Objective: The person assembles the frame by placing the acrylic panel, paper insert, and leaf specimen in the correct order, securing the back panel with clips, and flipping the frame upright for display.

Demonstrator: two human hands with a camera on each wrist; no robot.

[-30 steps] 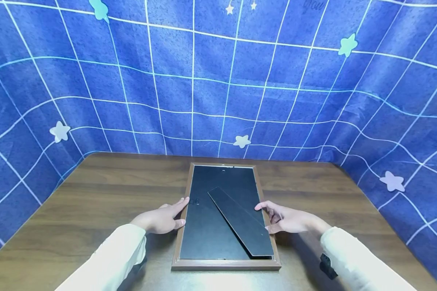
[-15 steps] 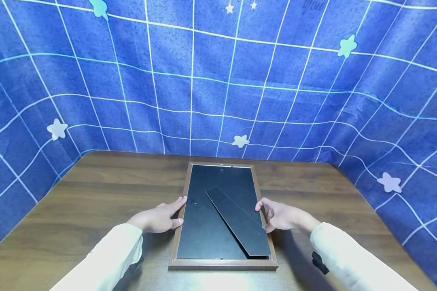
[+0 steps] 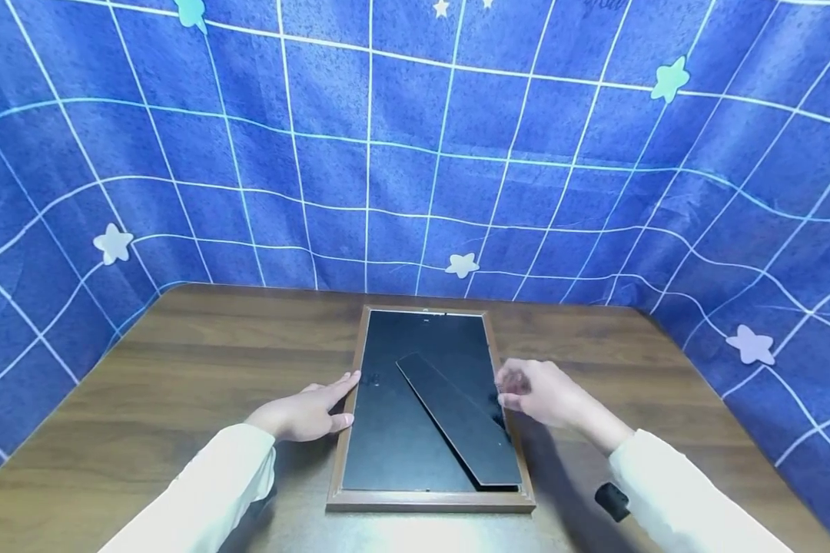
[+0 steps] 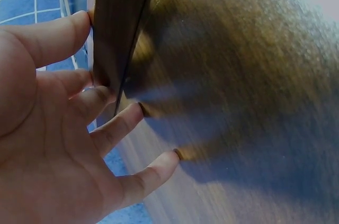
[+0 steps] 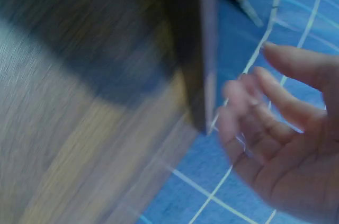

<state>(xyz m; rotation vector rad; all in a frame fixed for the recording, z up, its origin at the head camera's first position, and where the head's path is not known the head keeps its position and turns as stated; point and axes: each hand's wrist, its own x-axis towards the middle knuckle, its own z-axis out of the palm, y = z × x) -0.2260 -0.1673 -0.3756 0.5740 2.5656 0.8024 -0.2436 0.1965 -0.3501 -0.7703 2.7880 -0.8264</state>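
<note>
A brown picture frame (image 3: pixel 429 503) lies face down, its black backing board (image 3: pixel 387 453) upward. The black easel leg (image 3: pixel 463 422) slants across the board, with its wide end near the lower right corner. At the left side of the frame, my left hand (image 3: pixel 304 415) rests its thumb and fingers on the edge. In the left wrist view the left hand's fingers (image 4: pixel 159 167) are spread and nearly straight, some against the frame's side, others reaching the tabletop. My right hand (image 3: pixel 546 392), blurred, hovers by the right edge. Its fingers (image 5: pixel 249 139) bend loosely around nothing in the right wrist view.
The wood-grain table (image 3: pixel 235 353) extends around the frame. A blue curtain (image 3: pixel 318 177) with white grid lines and stars encloses the back and sides. A small black device (image 3: pixel 612 501) is at the right sleeve.
My right hand has let go of the frame's right edge and risen slightly up and away from it. The left hand keeps its place on the left edge.
</note>
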